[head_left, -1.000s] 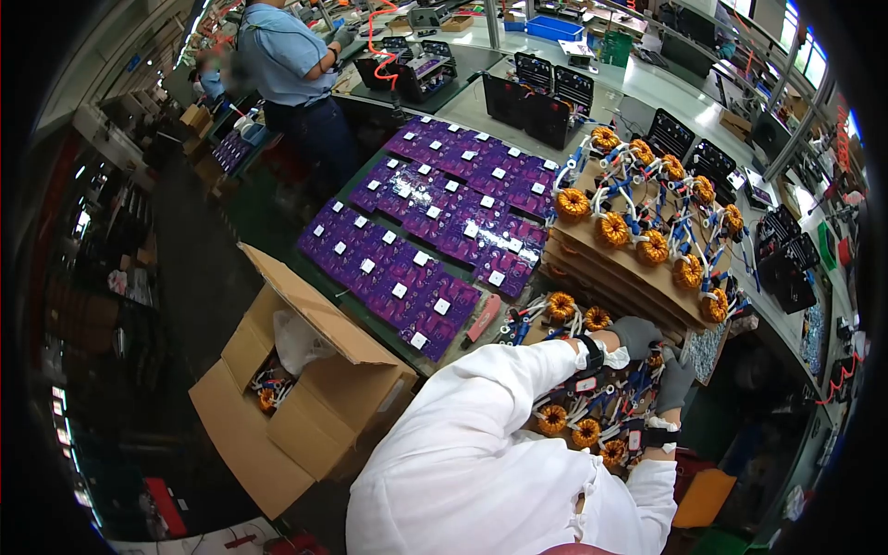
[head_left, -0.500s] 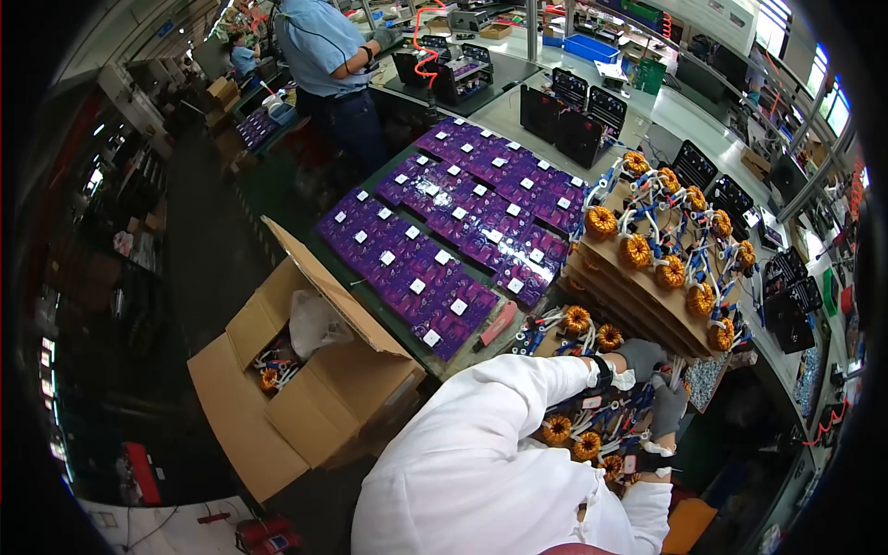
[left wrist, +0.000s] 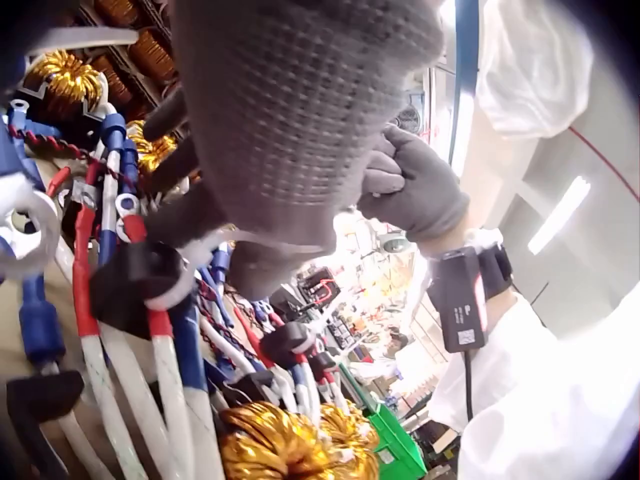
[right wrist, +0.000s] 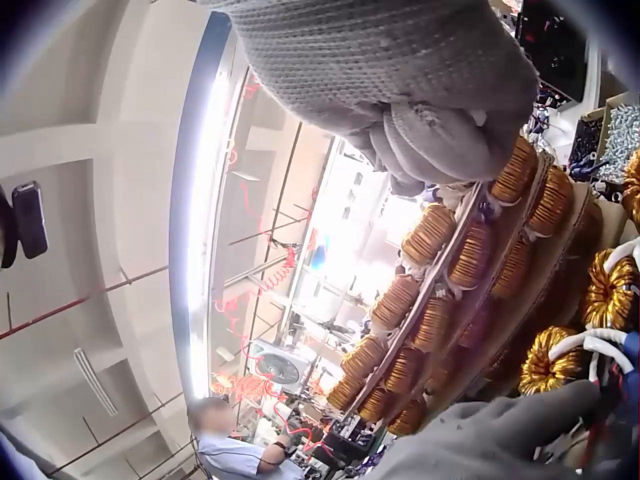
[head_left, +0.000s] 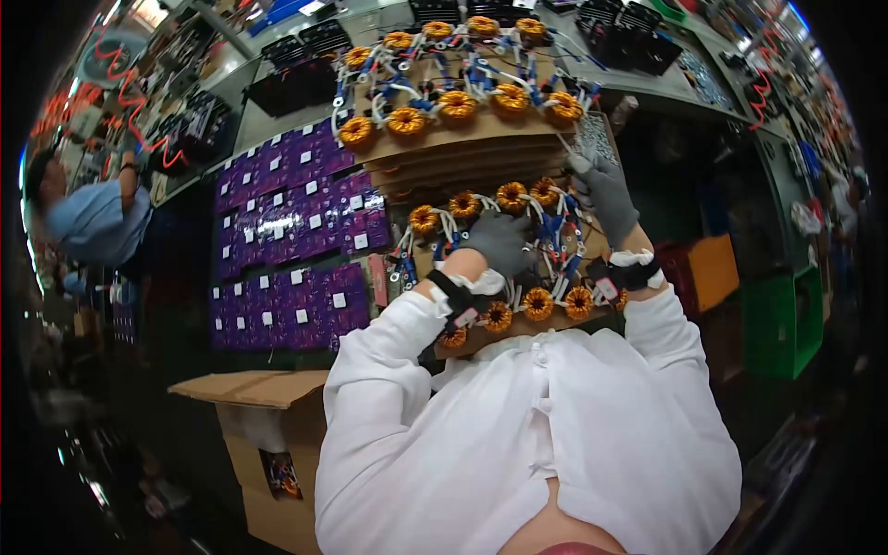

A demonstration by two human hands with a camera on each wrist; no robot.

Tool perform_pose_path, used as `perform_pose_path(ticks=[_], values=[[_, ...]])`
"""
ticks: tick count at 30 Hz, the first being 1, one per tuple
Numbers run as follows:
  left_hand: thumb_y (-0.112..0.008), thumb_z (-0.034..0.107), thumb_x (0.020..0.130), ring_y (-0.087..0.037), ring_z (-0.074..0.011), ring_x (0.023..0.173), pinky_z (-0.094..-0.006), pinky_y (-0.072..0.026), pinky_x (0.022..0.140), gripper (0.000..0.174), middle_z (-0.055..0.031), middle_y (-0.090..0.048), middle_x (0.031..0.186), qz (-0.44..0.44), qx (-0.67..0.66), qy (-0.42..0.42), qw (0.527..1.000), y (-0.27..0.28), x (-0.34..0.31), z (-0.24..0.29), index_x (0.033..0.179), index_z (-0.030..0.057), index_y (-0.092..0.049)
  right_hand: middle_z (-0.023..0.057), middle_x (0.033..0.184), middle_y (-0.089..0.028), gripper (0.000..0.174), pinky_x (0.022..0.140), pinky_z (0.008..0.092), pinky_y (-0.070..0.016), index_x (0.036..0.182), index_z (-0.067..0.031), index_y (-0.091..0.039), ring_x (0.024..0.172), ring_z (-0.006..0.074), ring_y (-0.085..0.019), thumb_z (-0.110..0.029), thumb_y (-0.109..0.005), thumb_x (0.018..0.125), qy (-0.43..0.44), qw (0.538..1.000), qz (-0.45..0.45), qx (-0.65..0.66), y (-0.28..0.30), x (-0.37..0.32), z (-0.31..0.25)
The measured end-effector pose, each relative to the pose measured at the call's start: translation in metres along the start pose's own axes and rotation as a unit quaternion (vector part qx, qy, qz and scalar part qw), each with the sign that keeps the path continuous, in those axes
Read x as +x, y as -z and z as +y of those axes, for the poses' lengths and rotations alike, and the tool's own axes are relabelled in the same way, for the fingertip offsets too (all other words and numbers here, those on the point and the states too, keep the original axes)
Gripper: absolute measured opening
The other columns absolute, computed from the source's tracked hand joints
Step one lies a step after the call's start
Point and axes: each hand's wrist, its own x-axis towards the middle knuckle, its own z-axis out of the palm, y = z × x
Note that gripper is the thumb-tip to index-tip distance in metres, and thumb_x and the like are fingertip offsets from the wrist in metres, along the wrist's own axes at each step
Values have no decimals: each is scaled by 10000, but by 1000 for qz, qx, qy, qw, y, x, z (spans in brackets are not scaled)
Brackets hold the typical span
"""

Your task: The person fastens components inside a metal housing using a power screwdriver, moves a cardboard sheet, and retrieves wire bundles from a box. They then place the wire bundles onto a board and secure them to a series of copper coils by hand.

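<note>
My gloved left hand [head_left: 499,242] reaches over a layer of wired copper coils [head_left: 511,195], its index finger stretched out to the cables [left wrist: 170,400] in the right wrist view. Beside it in the left wrist view, a white cable tie [left wrist: 180,290] loops round a black ring [left wrist: 135,285] on red and white cables. My gloved right hand [head_left: 606,194] is raised at the right edge of this layer, fingers curled in the right wrist view. A thin pale strip [head_left: 564,143] sticks up from its fingertips in the head view; the gripped end is hidden.
Behind the hands rises a cardboard-layered stack [head_left: 444,166] topped with more coils. Purple circuit boards [head_left: 287,222] cover the table on the left. An open carton [head_left: 245,388] stands lower left, a green crate [head_left: 784,324] right. Small metal parts fill a tray [head_left: 597,139].
The head view has swung round, bringing coils and hands to the middle. The hands, close together before, are now apart: the right hand is raised away, while the left lies over the coils.
</note>
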Motion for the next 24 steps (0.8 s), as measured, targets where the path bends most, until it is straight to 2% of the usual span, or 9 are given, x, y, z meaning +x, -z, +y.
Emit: perform_pose_path(ticks=[2, 4, 6, 10, 12, 16, 19, 21, 24], values=[[-489, 227, 910, -605, -255, 961, -371, -469, 841, 271, -92, -650, 1019, 8, -223, 76, 972, 25, -8, -13, 1064, 67, -645, -84, 582, -425, 152, 388, 187, -242, 946, -89, -639, 450, 3, -338, -220, -583, 892, -9, 1000, 2, -27, 0, -2, 2], [-526, 185, 912, -611, -186, 924, -298, -470, 835, 254, -90, -655, 1032, 145, -448, 232, 851, 3, -14, -43, 1100, 54, -636, -71, 612, -473, 199, 445, 206, -289, 940, -59, -651, 500, 24, -387, -242, -606, 874, 20, 998, -19, -54, 2, 4, 13], [-574, 230, 885, -619, -221, 946, -304, -469, 841, 270, -104, -646, 1049, 255, -520, 219, 785, 18, -24, -69, 1067, 44, -648, -31, 656, -533, 262, 523, 251, -363, 984, -27, -640, 580, 70, -462, -259, -604, 868, 0, 984, 4, -178, -7, 18, 31], [-571, 239, 881, -617, -210, 951, -304, -463, 843, 279, -107, -645, 1049, 220, -444, 289, 819, 37, -48, -99, 1065, 44, -648, 130, 847, -642, 303, 700, 339, -446, 1046, -41, -612, 743, 245, -583, -287, -547, 881, 9, 935, -48, -350, -33, 40, 79], [-571, 245, 877, -617, -224, 959, -308, -462, 847, 281, -106, -644, 1053, 181, -401, 310, 843, 33, -51, -101, 1067, 54, -649, 117, 839, -621, 320, 700, 298, -450, 1063, -28, -602, 729, 197, -587, -290, -516, 900, 74, 873, -46, -480, -31, 44, 115], [-547, 303, 855, -580, -280, 1020, -353, -446, 893, 286, -74, -620, 1093, -2, -208, 302, 930, 34, -52, -69, 1062, 142, -661, 110, 825, -625, 313, 687, 327, -446, 1029, -38, -614, 724, 224, -575, -304, -546, 880, -7, 916, -91, -391, -23, 37, 99], [-603, 258, 815, -612, -266, 937, -355, -474, 827, 255, -78, -639, 1018, 17, -139, 241, 960, 4, -48, -56, 1023, 129, -676, 40, 747, -581, 326, 644, 287, -428, 1024, -21, -625, 684, 121, -527, -295, -560, 861, -34, 963, -76, -258, -22, 32, 73], [-617, 243, 777, -603, -276, 932, -382, -474, 809, 252, -82, -629, 1025, 24, -28, 110, 993, -8, -41, -46, 1004, 148, -674, 37, 730, -573, 321, 634, 290, -424, 1020, -19, -627, 676, 119, -521, -288, -561, 857, -22, 968, -78, -239, -26, 25, 60], [-634, 255, 743, -589, -293, 953, -399, -467, 818, 268, -85, -614, 1057, -90, 14, 140, 986, 4, -24, -29, 994, 166, -664, 57, 712, -582, 320, 643, 305, -427, 1004, -16, -631, 679, 135, -533, -288, -547, 858, 3, 967, -69, -246, -34, 17, 54]])
